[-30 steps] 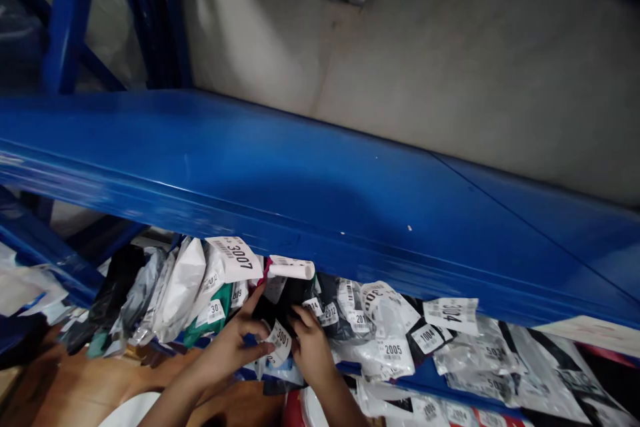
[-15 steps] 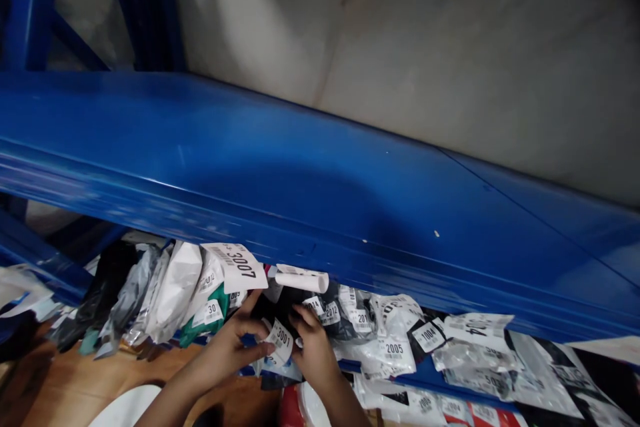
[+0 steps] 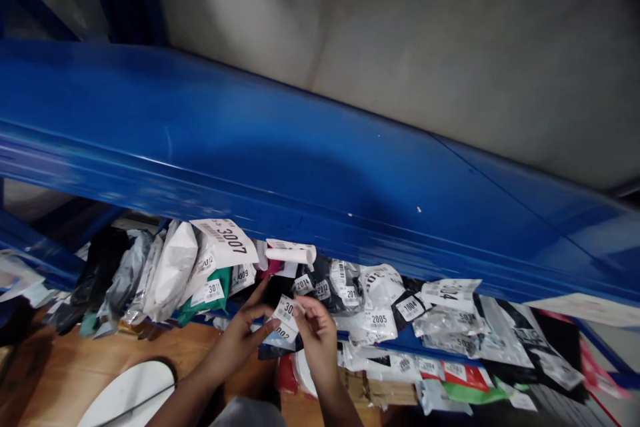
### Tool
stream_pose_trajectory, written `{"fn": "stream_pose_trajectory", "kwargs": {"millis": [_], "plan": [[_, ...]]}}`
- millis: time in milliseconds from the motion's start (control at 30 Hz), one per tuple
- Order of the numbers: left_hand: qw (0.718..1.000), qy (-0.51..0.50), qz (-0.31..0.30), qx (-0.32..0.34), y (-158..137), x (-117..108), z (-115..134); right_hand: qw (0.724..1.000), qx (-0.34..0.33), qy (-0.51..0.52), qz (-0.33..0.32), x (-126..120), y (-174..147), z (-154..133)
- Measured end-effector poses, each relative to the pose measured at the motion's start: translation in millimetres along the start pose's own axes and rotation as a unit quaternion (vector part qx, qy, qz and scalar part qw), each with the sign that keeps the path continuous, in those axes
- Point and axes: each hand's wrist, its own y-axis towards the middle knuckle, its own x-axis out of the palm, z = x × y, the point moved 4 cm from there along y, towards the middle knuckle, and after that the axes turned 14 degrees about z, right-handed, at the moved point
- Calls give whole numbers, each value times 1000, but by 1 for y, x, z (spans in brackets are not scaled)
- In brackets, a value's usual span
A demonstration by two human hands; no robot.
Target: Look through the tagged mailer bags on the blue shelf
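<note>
My left hand (image 3: pixel 244 331) pinches the lower left edge of a white label (image 3: pixel 286 307) with "30" printed on it; the rest of its number is covered. My right hand (image 3: pixel 317 330) grips the same label's right side between thumb and fingers. Just beneath it shows a second label (image 3: pixel 284 333) ending in "002", on what looks like a pale plastic packet. Behind my fingers, dark bagged packets bear a 2014 label (image 3: pixel 303 284) and a 2012 label (image 3: pixel 323 290). Left of my hands hangs a large white 3007 tag (image 3: pixel 227 241), near a green packet (image 3: pixel 193 307).
A wide blue shelf beam (image 3: pixel 210 160) runs across above my hands. Rolled white paper (image 3: pixel 291 255) sticks out below it. Packed bags (image 3: pixel 376 320) fill the shelf to the right, with more on a lower level. A white round stool top (image 3: pixel 127 392) stands below left.
My right hand has moved onto the label and its fingers now cover part of the number, which read 3001 before. The view has shifted, showing more of the lower shelf.
</note>
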Motion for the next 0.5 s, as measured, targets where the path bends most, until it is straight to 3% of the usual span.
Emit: {"fn": "stream_pose_trajectory", "kwargs": {"millis": [133,200,300,367,433,500], "plan": [[1000,-23,9,-12,-2,3,-4,999,-22,-22,9,-1,-2,-6],[999,-25,26,-22,-5,4,-8,993,-93,-65,16,-3,-4,-13],[998,-26,37,-49,-13,6,-13,946,-266,-183,-24,-1,-14,-25],[998,-11,32,-54,-21,8,-12,910,-330,-235,-92,2,-23,-25],[999,26,19,-42,-29,8,-8,903,-328,-241,-136,1,-29,-19],[998,65,1,-29,-36,6,-3,919,-293,-223,-140,-1,-30,-12]]}}
